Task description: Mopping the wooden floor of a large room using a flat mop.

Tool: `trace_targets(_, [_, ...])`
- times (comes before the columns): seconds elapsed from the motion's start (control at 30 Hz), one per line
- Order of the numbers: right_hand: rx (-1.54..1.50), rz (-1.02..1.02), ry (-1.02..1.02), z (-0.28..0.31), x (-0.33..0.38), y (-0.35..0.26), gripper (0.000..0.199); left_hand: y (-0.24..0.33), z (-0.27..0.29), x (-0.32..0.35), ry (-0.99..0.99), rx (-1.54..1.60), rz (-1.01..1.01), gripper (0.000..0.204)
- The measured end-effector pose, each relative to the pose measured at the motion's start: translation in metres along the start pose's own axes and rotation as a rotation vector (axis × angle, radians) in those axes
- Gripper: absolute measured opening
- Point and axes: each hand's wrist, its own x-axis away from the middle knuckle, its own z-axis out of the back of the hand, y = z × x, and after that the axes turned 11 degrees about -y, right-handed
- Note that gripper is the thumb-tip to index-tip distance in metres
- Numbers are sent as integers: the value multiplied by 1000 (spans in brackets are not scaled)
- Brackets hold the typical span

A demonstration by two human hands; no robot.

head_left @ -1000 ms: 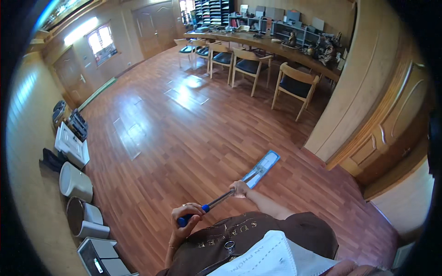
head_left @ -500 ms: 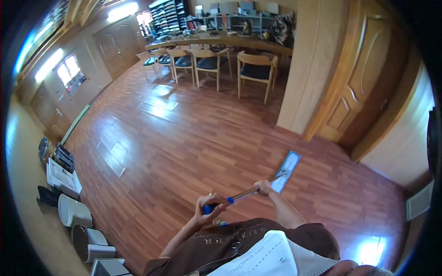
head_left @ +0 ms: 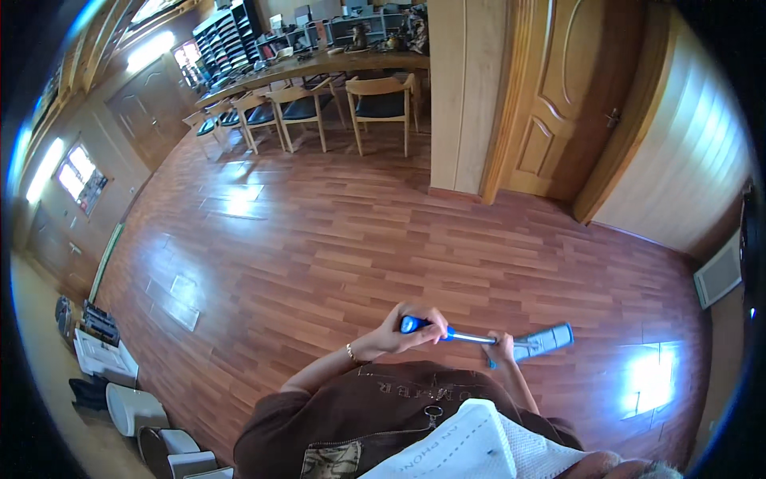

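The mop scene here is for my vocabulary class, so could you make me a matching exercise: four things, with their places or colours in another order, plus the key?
Things
1. Left hand
2. Right hand
3. Mop head
4. Nearest chair

Places or colours
A. Around the metal pole
B. At the long table
C. Around the blue grip
D. Bluish-grey

Pairs: 1-C, 2-A, 3-D, 4-B
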Motion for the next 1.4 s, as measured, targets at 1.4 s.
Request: trace_targets(1.4, [-97, 975, -725, -162, -38, -312, 37, 169, 0, 171, -229, -387, -634, 43])
